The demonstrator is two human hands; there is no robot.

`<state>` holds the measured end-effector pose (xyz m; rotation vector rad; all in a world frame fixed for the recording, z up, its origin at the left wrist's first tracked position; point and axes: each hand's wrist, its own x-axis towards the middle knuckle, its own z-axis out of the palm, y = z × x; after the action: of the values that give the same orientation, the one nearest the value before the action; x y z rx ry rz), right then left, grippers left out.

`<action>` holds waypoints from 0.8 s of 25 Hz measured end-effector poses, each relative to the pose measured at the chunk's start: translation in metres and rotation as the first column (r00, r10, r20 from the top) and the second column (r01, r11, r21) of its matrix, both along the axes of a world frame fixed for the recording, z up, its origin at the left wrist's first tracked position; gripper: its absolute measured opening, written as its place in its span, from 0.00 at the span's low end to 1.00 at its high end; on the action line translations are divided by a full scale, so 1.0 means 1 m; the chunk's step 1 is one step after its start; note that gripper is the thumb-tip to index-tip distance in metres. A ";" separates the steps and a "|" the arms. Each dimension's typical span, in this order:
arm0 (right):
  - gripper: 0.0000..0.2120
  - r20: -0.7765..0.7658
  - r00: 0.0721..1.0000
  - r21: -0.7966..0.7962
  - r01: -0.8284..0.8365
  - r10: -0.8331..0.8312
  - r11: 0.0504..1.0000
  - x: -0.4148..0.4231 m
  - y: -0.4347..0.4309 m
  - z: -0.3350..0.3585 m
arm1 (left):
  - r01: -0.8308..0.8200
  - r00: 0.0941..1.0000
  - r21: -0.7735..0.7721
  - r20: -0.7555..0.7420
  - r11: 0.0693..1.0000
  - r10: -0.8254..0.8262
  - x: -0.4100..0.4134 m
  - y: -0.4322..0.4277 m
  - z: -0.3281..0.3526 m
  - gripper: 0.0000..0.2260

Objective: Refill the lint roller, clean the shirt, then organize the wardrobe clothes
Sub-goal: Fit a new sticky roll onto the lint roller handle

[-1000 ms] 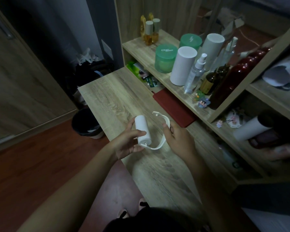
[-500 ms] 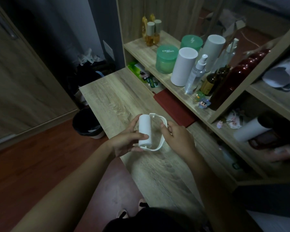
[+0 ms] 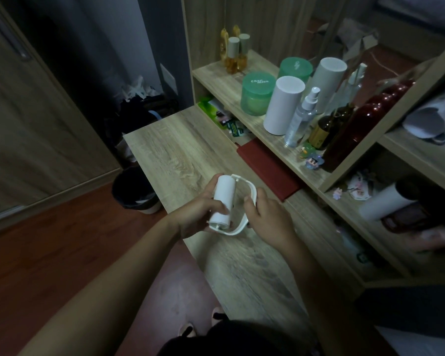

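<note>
White refill roll (image 3: 221, 199) clamped in left hand (image 3: 198, 214); right hand (image 3: 265, 217) grips one white frame (image 3: 244, 201); two green jars (image 3: 257, 96) shelved.

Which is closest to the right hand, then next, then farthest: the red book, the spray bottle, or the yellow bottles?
From the right hand:
1. Red book, on the desk just beyond it.
2. Spray bottle, on the shelf above.
3. Yellow bottles, at the shelf's far end.

We see a white refill roll (image 3: 221, 199), a plain cylinder, standing nearly upright and leaning slightly right, held above the near part of the wooden desk (image 3: 180, 155). It sits between the two ends of the curved white lint roller frame (image 3: 244, 204) (a thin C-shaped bracket), which arcs around the roll's right side from top to bottom.
</note>
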<state>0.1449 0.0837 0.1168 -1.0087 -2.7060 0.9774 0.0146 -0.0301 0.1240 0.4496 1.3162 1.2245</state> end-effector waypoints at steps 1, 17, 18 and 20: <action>0.11 0.005 1.000 0.015 0.000 0.000 1.000 -0.001 -0.002 0.002 | -0.025 0.999 0.024 0.041 0.999 0.024 0.001 0.001 -0.001 0.31; 0.14 -0.031 0.998 0.098 0.058 -0.055 0.993 -0.010 -0.006 0.017 | -0.348 0.935 0.094 0.104 0.933 0.339 0.023 0.011 0.002 0.13; 0.14 -0.024 0.998 0.103 0.062 -0.060 0.993 -0.010 -0.006 0.017 | -0.349 0.935 0.099 0.105 0.932 0.339 0.023 0.011 0.003 0.14; 0.14 -0.002 0.998 0.108 0.068 -0.068 0.992 -0.010 -0.007 0.017 | -0.360 0.933 0.107 0.070 0.927 0.354 0.026 0.013 0.003 0.16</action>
<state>0.1349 0.0771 0.1339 -1.0733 -2.6740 0.8095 0.0406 -0.0175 0.1274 0.2657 1.3241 1.6138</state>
